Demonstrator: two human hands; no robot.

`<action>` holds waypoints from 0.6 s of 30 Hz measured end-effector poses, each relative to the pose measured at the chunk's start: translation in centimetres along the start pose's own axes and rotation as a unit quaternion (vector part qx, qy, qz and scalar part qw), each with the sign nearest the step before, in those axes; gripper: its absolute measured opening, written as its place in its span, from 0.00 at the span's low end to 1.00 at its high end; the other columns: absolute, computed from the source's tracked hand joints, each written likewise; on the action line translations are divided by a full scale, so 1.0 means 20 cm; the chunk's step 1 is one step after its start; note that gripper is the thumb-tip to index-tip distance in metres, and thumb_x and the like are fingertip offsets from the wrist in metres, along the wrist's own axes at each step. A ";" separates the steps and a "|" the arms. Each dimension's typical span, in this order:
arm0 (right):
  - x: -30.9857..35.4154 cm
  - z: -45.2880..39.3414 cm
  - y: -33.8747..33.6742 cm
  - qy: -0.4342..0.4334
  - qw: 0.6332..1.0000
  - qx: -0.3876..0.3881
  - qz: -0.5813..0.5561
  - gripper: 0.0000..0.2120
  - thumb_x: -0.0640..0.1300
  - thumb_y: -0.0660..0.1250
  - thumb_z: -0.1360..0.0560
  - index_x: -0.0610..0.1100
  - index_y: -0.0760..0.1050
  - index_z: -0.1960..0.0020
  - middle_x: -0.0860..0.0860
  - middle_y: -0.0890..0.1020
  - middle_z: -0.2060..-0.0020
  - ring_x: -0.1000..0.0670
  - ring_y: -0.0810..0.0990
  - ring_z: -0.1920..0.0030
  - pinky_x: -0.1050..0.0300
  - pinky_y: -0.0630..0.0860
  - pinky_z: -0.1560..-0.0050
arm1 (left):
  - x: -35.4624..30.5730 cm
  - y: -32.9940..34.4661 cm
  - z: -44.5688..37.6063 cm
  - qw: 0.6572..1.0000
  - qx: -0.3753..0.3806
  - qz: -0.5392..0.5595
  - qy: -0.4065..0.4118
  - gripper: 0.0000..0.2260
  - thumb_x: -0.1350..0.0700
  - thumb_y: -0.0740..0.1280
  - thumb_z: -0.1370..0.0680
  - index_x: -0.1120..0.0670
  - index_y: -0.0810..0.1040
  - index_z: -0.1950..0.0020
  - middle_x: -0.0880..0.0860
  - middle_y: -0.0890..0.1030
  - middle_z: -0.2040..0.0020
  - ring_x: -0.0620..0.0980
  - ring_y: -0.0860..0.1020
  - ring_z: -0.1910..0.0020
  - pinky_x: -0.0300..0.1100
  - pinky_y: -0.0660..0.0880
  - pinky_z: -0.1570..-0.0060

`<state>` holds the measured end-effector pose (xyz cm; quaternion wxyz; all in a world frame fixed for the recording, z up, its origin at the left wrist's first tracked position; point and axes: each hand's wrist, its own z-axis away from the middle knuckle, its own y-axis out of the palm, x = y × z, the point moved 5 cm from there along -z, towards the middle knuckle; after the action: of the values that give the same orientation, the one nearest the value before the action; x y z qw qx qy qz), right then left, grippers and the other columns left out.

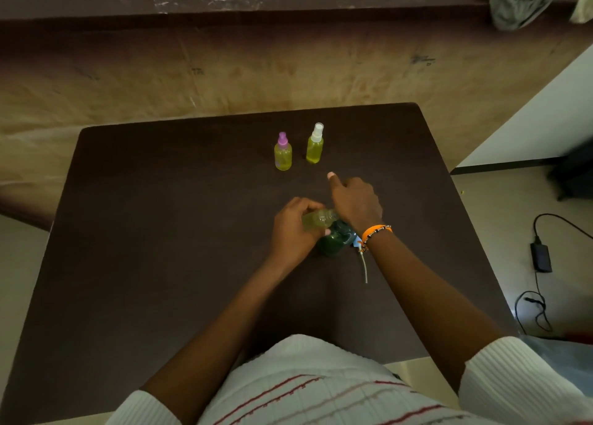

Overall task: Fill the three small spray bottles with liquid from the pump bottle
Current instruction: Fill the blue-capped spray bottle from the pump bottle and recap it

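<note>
Three small spray bottles of yellow liquid: one with a purple cap [283, 151], one with a white cap [315, 143], one uncapped [317, 219]. One dark green pump bottle [335, 240]. One loose sprayer tube [364, 269]. One desk [160, 232]. Two hands.

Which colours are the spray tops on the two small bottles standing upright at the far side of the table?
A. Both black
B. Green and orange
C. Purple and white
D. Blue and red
C: the left standing bottle has a purple spray top and the right standing bottle has a white one; both hold yellow-green liquid.
</note>
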<state>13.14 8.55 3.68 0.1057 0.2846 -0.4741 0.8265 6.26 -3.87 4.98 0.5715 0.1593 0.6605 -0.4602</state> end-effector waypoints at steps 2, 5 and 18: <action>0.00 0.01 0.00 0.001 1.000 -0.021 -0.005 0.27 0.63 0.54 0.22 0.40 0.76 0.52 0.41 0.81 0.47 0.38 0.78 0.46 0.42 0.73 0.40 | 0.01 0.01 0.00 1.000 0.000 -0.005 -0.004 0.15 0.65 0.76 0.38 0.56 0.79 0.54 0.43 0.74 0.59 0.39 0.74 0.60 0.26 0.68 0.61; 0.01 0.02 -0.01 -0.009 0.999 -0.034 -0.007 0.27 0.62 0.54 0.22 0.39 0.77 0.51 0.41 0.81 0.48 0.38 0.78 0.47 0.42 0.73 0.41 | 0.02 0.01 0.00 1.000 0.001 -0.010 -0.004 0.15 0.64 0.76 0.38 0.55 0.79 0.54 0.43 0.75 0.59 0.37 0.74 0.60 0.25 0.68 0.62; -0.01 0.02 -0.01 0.001 1.000 -0.028 -0.013 0.26 0.63 0.54 0.22 0.41 0.76 0.54 0.42 0.81 0.49 0.39 0.78 0.48 0.46 0.74 0.43 | 0.02 0.01 0.00 1.000 0.007 0.007 -0.007 0.15 0.64 0.76 0.37 0.55 0.79 0.54 0.41 0.74 0.59 0.37 0.74 0.59 0.26 0.69 0.60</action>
<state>13.50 8.38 3.78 0.1250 0.2867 -0.4932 0.8117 6.30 -3.97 4.65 0.5784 0.1646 0.6521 -0.4616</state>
